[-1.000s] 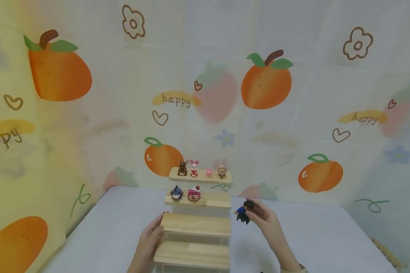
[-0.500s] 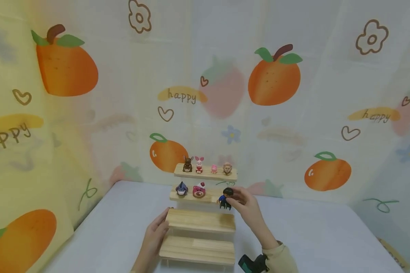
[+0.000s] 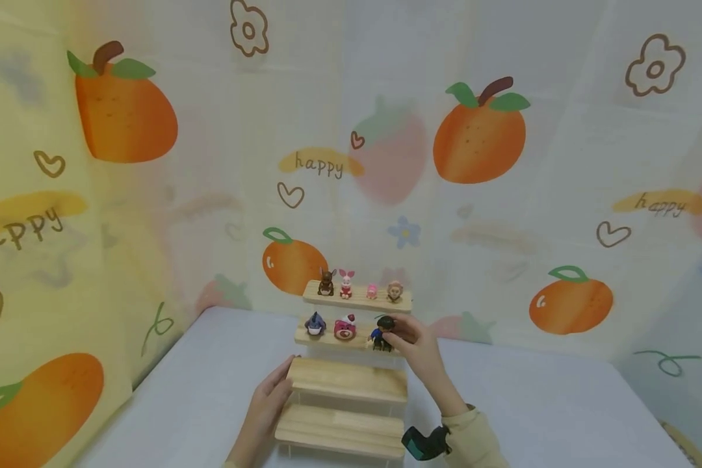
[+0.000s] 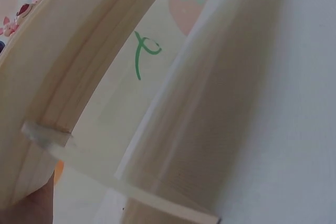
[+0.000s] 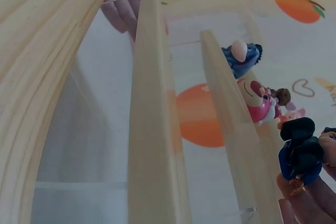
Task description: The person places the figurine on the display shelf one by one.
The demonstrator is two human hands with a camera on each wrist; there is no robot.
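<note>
My right hand (image 3: pixel 420 351) pinches a small figurine (image 3: pixel 379 334) with black hair, a blue top and dark legs. It is at the right end of the stand's second board from the top; in the right wrist view the figurine (image 5: pixel 301 153) stays between the fingers. Whether its feet touch the board I cannot tell. My left hand (image 3: pixel 268 404) grips the left end of the third board of the wooden tiered stand (image 3: pixel 351 381), fingers beneath it. On the second board sit a blue donkey figurine (image 3: pixel 314 324) and a pink bear figurine (image 3: pixel 345 327).
The top board carries a brown figurine (image 3: pixel 326 283), a pink piglet figurine (image 3: pixel 346 285), a small pink figurine (image 3: pixel 372 291) and a tan figurine (image 3: pixel 394 292). Clear supports (image 4: pixel 126 184) join the boards. A fruit-printed cloth (image 3: pixel 480 227) hangs behind the white table (image 3: pixel 515 403).
My right hand has carried the dark-haired figurine left from beside the stand to the second board, lowering it slightly in the last half second. My left hand keeps its grip; the view has shifted slightly.
</note>
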